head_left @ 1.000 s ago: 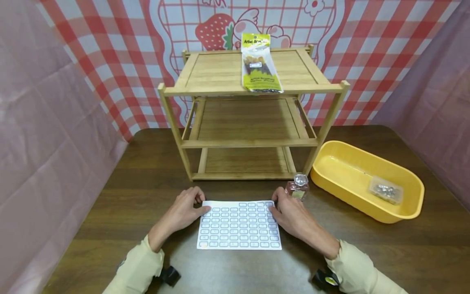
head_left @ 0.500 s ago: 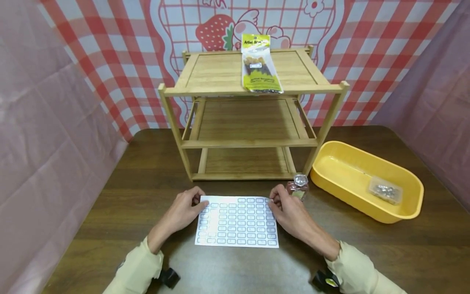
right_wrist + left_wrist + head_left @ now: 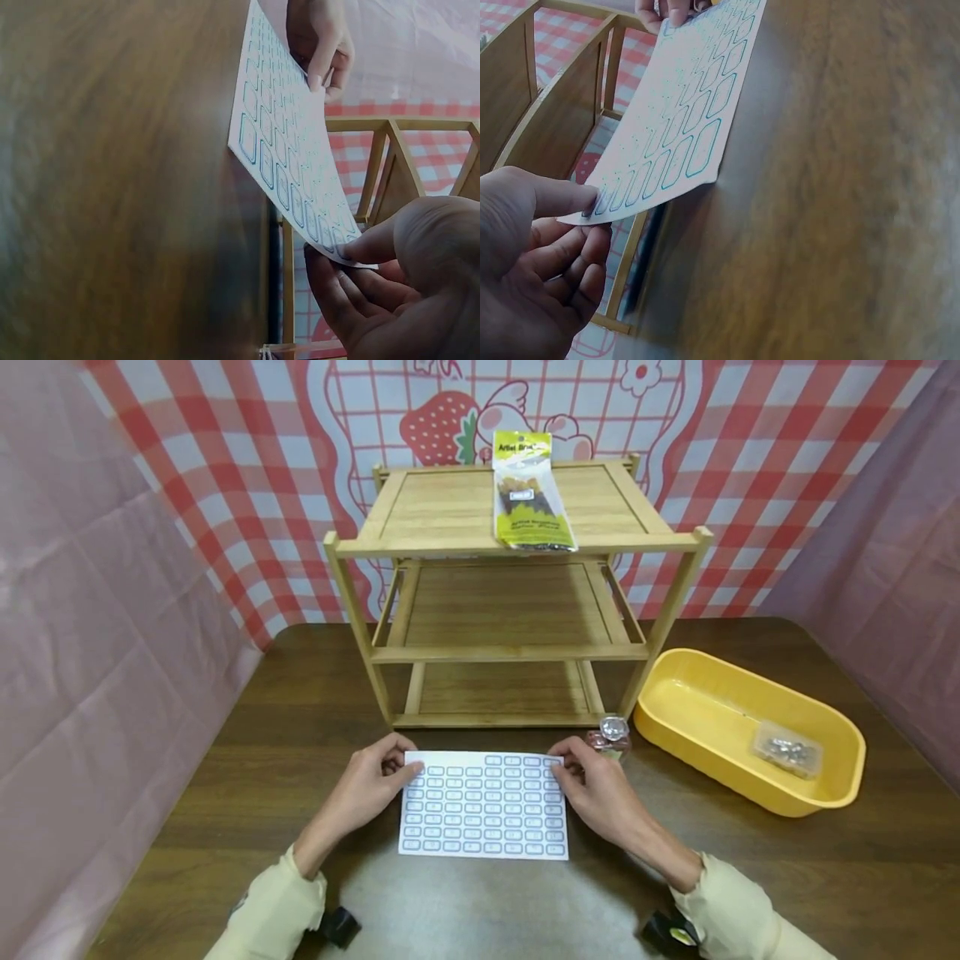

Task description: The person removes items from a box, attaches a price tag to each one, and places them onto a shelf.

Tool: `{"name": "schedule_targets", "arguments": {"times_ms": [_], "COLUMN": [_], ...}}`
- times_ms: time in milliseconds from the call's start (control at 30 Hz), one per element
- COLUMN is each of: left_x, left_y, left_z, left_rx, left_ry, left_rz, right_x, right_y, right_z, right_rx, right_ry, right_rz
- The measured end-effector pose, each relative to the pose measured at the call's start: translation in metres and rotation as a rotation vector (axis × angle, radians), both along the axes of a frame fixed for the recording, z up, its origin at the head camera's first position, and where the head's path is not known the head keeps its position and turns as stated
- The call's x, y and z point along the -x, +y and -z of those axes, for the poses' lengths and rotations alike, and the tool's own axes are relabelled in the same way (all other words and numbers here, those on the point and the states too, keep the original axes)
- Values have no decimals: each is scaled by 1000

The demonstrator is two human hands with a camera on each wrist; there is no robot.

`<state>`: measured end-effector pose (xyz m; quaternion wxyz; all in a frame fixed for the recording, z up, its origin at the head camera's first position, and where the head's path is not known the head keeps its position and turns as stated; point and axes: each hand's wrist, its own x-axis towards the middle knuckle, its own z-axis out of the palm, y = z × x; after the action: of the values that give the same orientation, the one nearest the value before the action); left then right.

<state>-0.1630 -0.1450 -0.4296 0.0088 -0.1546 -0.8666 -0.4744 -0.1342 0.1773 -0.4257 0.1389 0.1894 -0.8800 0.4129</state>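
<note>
A white sticker sheet (image 3: 483, 806) printed with rows of small blue-framed labels is held between both hands; a few places in its top row at the left are blank. My left hand (image 3: 372, 782) pinches the far left corner, thumb on top and fingers beneath, as the left wrist view shows with the sheet (image 3: 679, 112) bending slightly. At the far right corner, my right hand (image 3: 603, 789) pinches likewise, seen closely in the right wrist view on the sheet (image 3: 289, 142). The sheet's far edge is lifted off the table, tilted towards me.
Behind the sheet stands a three-tier wooden shelf (image 3: 517, 652), with a packet of artist brushes (image 3: 532, 493) on top. Just beyond my right hand is a small glass bottle (image 3: 611, 739). A yellow basin (image 3: 697, 735) at the right holds a clear box (image 3: 787, 749) of small metal pieces.
Both hands have raised the sheet's far edge from the table and shifted it slightly away from me. The grip at both corners has stayed. Shelf, basin and bottle have not moved.
</note>
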Motion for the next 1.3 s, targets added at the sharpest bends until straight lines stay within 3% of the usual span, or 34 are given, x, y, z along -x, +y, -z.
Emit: {"name": "schedule_targets", "arguments": {"times_ms": [500,667,933,1233,1300], "left_x": [-5,-5,-4,-3,-2], "left_y": [9,14,24,36,39], "left_z": [-15,-24,-34,-45,-47], "left_rx": [-28,6,95,175,219], "left_ry": [36,47,121,222,275], "left_rz": [-32,7,76,128,135], "right_x": [-1,-3,-5,-5,-5], "right_y": [7,8,8,7,7], "right_z": [-7,-8,-9,-13,-14], "right_rx": [131,191,263,319,330], "right_ry": [-64,-89,-110,-140,-148], "right_rz": [-52,-82,-121,-146,-151]}}
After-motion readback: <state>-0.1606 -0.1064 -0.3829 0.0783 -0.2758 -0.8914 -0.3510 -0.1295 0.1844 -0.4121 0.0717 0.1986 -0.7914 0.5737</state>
